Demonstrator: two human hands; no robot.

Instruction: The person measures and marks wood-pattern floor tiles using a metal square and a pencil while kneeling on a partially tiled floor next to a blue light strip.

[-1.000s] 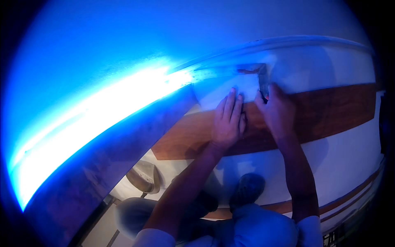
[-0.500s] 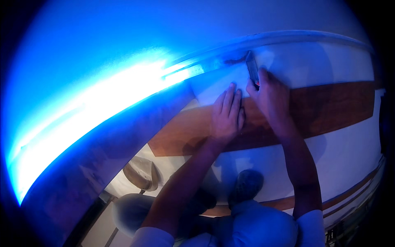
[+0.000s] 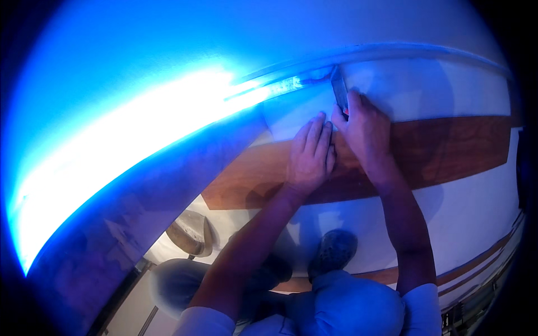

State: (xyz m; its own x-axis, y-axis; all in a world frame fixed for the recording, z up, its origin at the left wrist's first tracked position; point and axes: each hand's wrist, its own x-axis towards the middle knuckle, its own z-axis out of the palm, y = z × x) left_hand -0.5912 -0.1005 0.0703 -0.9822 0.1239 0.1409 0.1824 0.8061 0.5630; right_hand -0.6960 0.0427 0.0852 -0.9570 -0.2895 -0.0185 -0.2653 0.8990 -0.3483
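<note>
My right hand [image 3: 367, 131] is closed round the handle of a flat metal blade [image 3: 338, 88] that looks like a scraper, with a bit of red near the grip. The blade's far end meets the strip [image 3: 381, 51] along the foot of the wall. Close by on the left, my left hand [image 3: 308, 154] lies flat with fingers stretched forward, holding nothing. Its palm rests on a long reddish-brown wood-look board [image 3: 448, 150], and its fingertips reach onto the pale surface [image 3: 476, 89] beyond. A dark smear [image 3: 317, 78] runs left from the blade's tip.
Glaring blue-white light [image 3: 140, 129] washes out the wall's left part. A dark panel [image 3: 134, 213] slants along the left. Beside it sits a rounded grey-brown object [image 3: 188, 232] whose kind is unclear. My shoe [image 3: 335, 249] is on the pale floor, just behind the board.
My right hand and the blade have slid slightly left along the wall strip. My left hand has stayed almost in place on the board.
</note>
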